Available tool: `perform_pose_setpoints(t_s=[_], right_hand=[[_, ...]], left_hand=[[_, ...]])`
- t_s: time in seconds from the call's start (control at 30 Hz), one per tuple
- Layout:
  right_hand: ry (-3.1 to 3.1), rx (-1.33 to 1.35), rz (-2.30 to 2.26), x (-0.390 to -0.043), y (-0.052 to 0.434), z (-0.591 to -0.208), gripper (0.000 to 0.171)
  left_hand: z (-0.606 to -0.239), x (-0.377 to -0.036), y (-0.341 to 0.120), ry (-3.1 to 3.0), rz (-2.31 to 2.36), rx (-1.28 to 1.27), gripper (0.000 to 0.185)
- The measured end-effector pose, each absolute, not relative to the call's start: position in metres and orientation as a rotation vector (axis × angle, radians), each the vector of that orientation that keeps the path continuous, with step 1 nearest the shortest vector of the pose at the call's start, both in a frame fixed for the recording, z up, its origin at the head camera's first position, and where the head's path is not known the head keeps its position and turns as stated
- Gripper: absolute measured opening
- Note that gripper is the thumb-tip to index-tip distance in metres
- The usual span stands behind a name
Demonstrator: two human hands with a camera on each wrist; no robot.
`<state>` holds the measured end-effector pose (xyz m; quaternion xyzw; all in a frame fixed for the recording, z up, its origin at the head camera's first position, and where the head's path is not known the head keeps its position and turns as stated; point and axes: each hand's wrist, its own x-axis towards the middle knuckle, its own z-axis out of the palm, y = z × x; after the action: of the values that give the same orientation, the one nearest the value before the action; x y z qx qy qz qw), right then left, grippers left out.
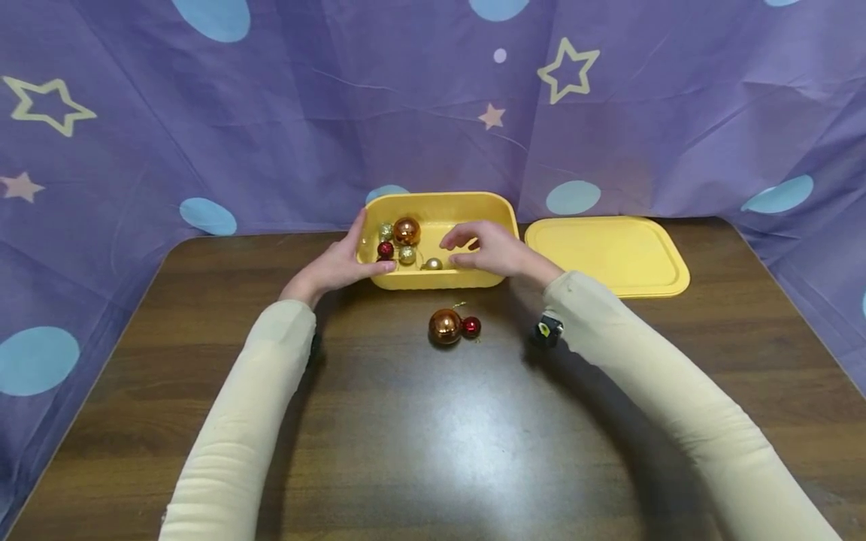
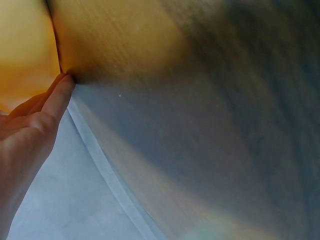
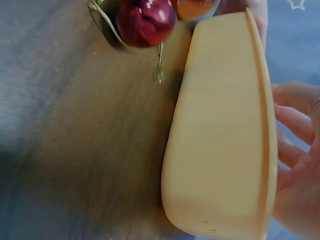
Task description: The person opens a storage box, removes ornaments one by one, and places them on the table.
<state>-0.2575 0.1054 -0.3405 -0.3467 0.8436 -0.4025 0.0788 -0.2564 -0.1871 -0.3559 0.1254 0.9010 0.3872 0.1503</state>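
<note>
A yellow plastic container (image 1: 440, 281) stands at the table's back edge. My left hand (image 1: 336, 267) grips its left end, with the thumb over the front rim and the fingers along the outer side. Inside lie a copper Christmas ball (image 1: 407, 230), a glittery gold ball (image 1: 407, 255), a dark red ball (image 1: 385, 249) and a small plain gold ball (image 1: 434, 264). Over the container's right half is my right hand (image 1: 492, 248), fingers loosely bent and apart from the thumb, with nothing visible between them. The small gold ball lies just left of it.
On the table (image 1: 379, 421) in front of the container, another copper ball (image 1: 445, 327) touches a small shiny red ball (image 1: 471, 326) with a gold string. The yellow lid (image 1: 607, 255) lies flat to the container's right. A purple patterned curtain (image 1: 433, 98) hangs behind.
</note>
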Motion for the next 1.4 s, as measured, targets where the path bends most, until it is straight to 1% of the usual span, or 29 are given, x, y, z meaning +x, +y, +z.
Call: perform_pose_setpoints(t_s=[0.13,0.3,0.57,0.9,1.2,1.4], right_hand=[[2.475,-1.029,-1.173,-0.264,0.101,-0.344,0.028],[2.410,-1.013,-1.100,-0.271,0.098,-0.349,0.024],[2.314,-0.897,-1.077,-0.277,0.096,-0.351,0.026],[2.188,-0.959,-1.083,-0.284,0.095,-0.358,0.026],[2.104,-0.895,-1.126,-0.285,0.096,-0.358,0.027],[2.129,-0.942,-1.162,-0.286,0.094,-0.359,0.026]], left_hand=[[-0.359,-0.256,-0.187,2.581,1.113,0.355,0.117],[-0.359,-0.256,-0.186,2.590,1.116,0.361,0.115],[-0.356,-0.256,-0.184,2.597,1.107,0.366,0.116],[-0.355,-0.254,-0.181,2.598,1.120,0.351,0.115],[-0.356,-0.253,-0.182,2.588,1.140,0.339,0.115],[-0.357,-0.254,-0.184,2.593,1.151,0.355,0.115]])
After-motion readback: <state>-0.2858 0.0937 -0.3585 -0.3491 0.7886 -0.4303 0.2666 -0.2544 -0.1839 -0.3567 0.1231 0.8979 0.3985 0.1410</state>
